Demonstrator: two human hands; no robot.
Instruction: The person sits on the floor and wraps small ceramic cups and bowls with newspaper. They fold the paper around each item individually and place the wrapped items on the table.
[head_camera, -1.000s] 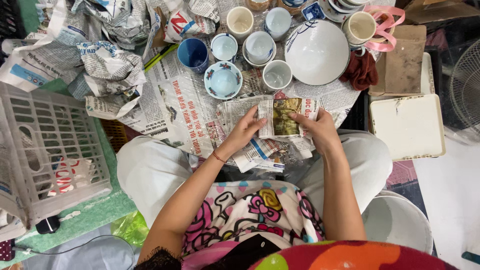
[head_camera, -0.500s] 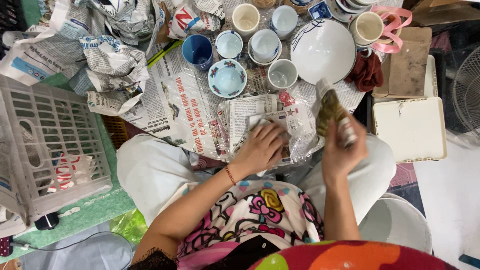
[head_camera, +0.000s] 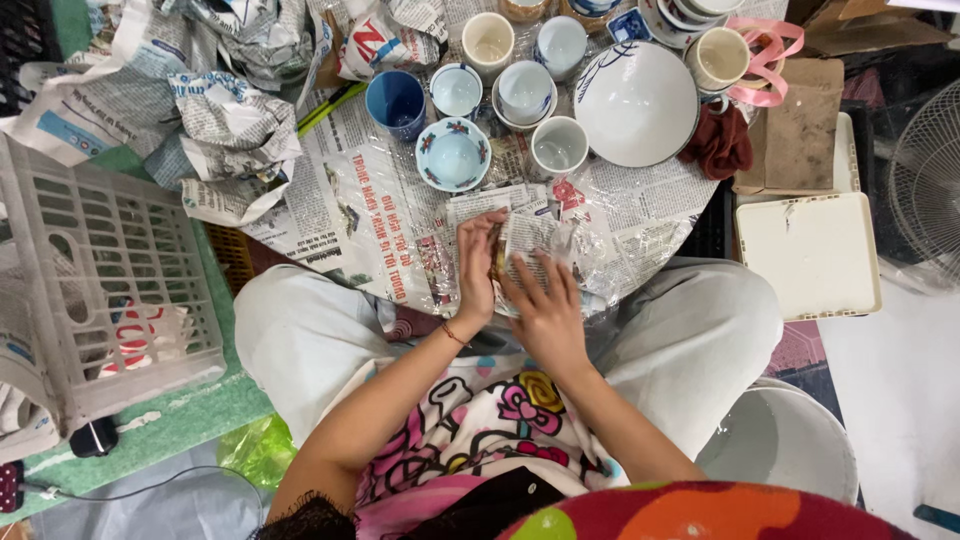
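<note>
Both hands, left hand (head_camera: 477, 262) and right hand (head_camera: 543, 305), closed around a newspaper-wrapped item (head_camera: 527, 240). Small floral bowl (head_camera: 453, 155) and white cup (head_camera: 559, 146) sit just beyond.

We seem to be on the floor of a home or small crockery packing spot: newspaper sheets (head_camera: 360, 200) spread under cups (head_camera: 396, 102) and a white bowl (head_camera: 636, 102), a plastic crate (head_camera: 100, 290) alongside, a fan (head_camera: 925, 170) nearby.

In front of you, newspaper (head_camera: 370, 205) covers the low table (head_camera: 715, 225). On it stand cups (head_camera: 525, 90), a blue cup (head_camera: 396, 102), a small bowl (head_camera: 453, 155), a white bowl (head_camera: 636, 102) and a red cloth (head_camera: 718, 142).
</note>
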